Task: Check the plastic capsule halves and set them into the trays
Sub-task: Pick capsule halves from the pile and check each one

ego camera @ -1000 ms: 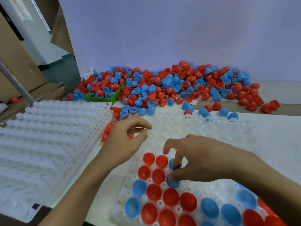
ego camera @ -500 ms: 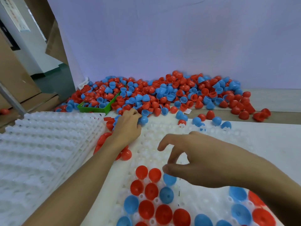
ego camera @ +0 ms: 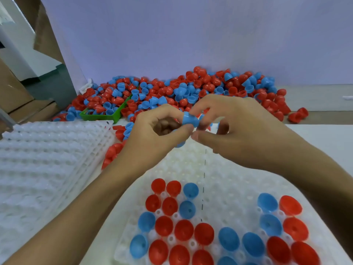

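Inspection step, by the look of it. Both hands are meeting above the far end of the working tray (ego camera: 219, 188), and a blue capsule half (ego camera: 189, 119) is sitting between them. Left hand (ego camera: 156, 134) is pinching it between thumb and forefinger; its other fingers are curling inward, and a bit of blue is peeking out under that hand, possibly a second piece, too hidden to tell. Right hand (ego camera: 238, 129) is closing thumb and fingertips on the same blue half from the other side, so the piece is being held from both sides, off the tray.

Near rows of the tray are already carrying red and blue halves, open side up; the cells farther out are sitting unfilled. Loose pile of halves (ego camera: 191, 88) is lying against the back wall, spilling over a green bin (ego camera: 103, 116). Stack of white trays (ego camera: 47, 159) is waiting at the left.

Next move, as I judge it: one hand lets go, the other turns the half open side up and lowers it into a free cell beside the seated ones.
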